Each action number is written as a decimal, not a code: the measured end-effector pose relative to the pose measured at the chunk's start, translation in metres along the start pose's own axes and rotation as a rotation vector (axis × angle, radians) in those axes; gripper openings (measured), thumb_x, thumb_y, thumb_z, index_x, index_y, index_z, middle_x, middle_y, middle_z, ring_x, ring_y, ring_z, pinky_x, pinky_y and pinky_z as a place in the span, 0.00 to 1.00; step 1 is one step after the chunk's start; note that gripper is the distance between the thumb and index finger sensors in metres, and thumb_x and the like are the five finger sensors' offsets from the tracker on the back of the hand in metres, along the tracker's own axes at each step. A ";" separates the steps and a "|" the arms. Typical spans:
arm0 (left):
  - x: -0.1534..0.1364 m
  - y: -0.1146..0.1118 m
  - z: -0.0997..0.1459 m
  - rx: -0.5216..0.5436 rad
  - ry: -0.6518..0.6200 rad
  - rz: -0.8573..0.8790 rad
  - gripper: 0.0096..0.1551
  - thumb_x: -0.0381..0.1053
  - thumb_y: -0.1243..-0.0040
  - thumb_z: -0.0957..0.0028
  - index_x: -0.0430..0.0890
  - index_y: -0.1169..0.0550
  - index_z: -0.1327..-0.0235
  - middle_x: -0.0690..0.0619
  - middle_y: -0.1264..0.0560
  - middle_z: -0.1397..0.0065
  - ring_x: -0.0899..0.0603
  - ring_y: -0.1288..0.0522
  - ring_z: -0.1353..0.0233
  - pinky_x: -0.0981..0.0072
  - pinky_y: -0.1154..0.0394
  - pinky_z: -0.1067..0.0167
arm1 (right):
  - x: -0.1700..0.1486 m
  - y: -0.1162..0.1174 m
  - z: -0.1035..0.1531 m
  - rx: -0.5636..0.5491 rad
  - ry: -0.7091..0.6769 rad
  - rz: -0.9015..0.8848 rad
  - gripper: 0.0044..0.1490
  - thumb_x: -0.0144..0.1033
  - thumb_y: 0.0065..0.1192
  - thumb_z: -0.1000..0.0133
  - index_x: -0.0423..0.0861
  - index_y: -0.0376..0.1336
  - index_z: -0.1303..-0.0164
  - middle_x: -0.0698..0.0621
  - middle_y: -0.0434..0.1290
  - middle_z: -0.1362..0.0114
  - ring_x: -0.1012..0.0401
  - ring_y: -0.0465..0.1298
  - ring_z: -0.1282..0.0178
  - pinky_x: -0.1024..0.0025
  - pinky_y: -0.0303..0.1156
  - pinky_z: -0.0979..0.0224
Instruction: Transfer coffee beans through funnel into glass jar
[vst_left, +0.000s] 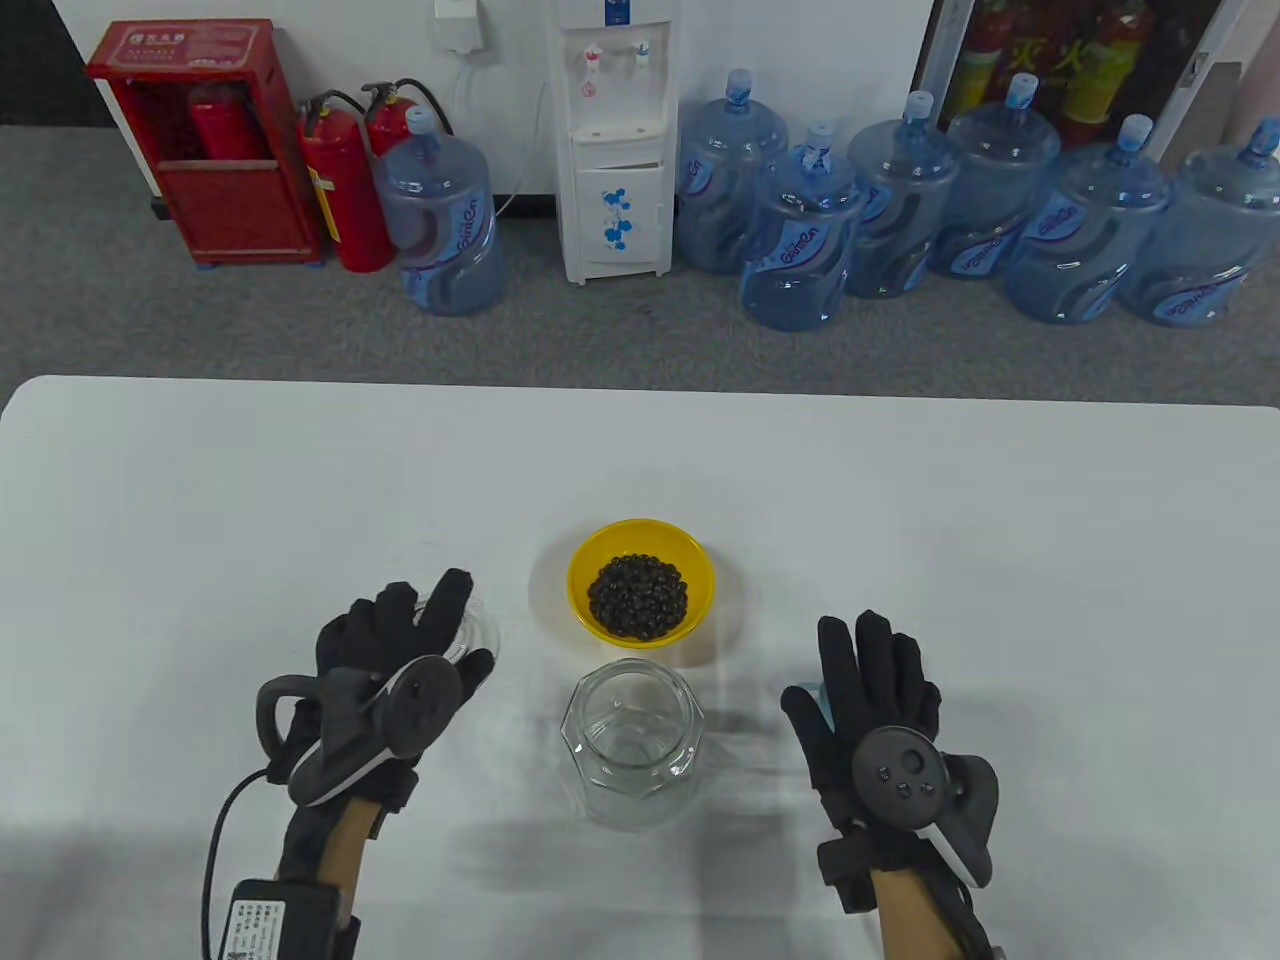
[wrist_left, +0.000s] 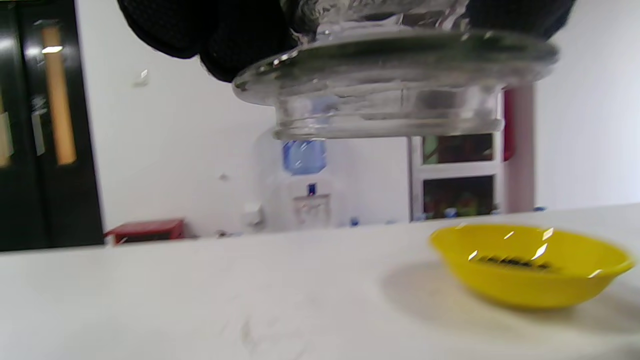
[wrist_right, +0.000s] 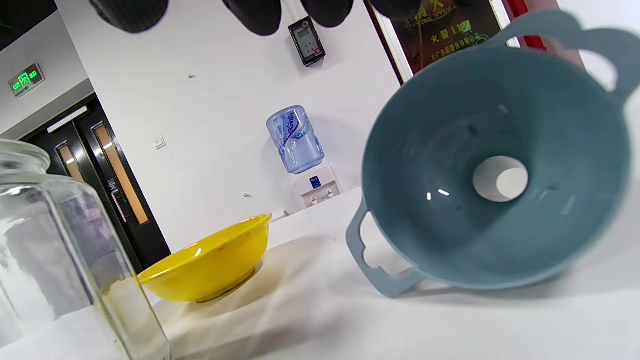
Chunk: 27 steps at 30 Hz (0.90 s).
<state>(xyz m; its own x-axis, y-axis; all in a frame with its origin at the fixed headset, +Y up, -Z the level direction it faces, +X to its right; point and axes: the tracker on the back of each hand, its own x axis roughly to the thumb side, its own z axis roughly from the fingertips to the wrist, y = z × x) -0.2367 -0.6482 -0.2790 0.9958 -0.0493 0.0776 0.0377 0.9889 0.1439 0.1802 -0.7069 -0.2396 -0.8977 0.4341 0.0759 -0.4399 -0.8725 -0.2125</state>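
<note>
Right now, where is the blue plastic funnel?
The blue plastic funnel lies tipped on the white table, under the right hand, right of the clear glass jar.

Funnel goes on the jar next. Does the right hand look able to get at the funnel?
Probably yes. The blue funnel lies on its side on the table just under the right hand, whose fingers hang open above it, nothing between them.

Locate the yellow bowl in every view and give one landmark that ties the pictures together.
Table view: yellow bowl at table centre, holding dark beans, just beyond the glass jar.
Left wrist view: lower right, on the table.
Right wrist view: lower centre-left, between jar and blue funnel.
Shared landmark: the water dispenser at the far wall.
</note>
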 end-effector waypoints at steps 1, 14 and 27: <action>-0.004 -0.007 -0.001 -0.021 0.016 0.003 0.42 0.70 0.46 0.45 0.60 0.39 0.16 0.41 0.34 0.20 0.38 0.26 0.35 0.35 0.36 0.28 | 0.000 0.000 0.000 0.001 0.000 0.001 0.48 0.66 0.37 0.31 0.54 0.41 0.04 0.41 0.37 0.04 0.37 0.40 0.09 0.31 0.42 0.18; -0.044 -0.081 -0.011 -0.330 0.161 0.000 0.43 0.64 0.38 0.45 0.59 0.40 0.18 0.39 0.38 0.17 0.33 0.28 0.28 0.32 0.37 0.26 | 0.000 0.002 0.000 0.015 0.014 0.023 0.48 0.66 0.37 0.31 0.54 0.41 0.04 0.41 0.37 0.04 0.37 0.41 0.09 0.31 0.43 0.18; -0.050 -0.096 -0.009 -0.412 0.203 0.014 0.43 0.65 0.38 0.46 0.60 0.41 0.18 0.40 0.37 0.17 0.34 0.27 0.28 0.33 0.36 0.27 | -0.001 0.002 0.000 0.018 0.014 0.016 0.48 0.66 0.37 0.31 0.54 0.41 0.04 0.41 0.37 0.04 0.37 0.41 0.10 0.31 0.43 0.18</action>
<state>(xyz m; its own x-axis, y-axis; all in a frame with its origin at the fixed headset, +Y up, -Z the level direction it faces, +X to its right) -0.2892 -0.7389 -0.3059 0.9911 -0.0476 -0.1241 0.0133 0.9647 -0.2631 0.1801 -0.7089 -0.2405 -0.9041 0.4233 0.0591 -0.4263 -0.8830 -0.1964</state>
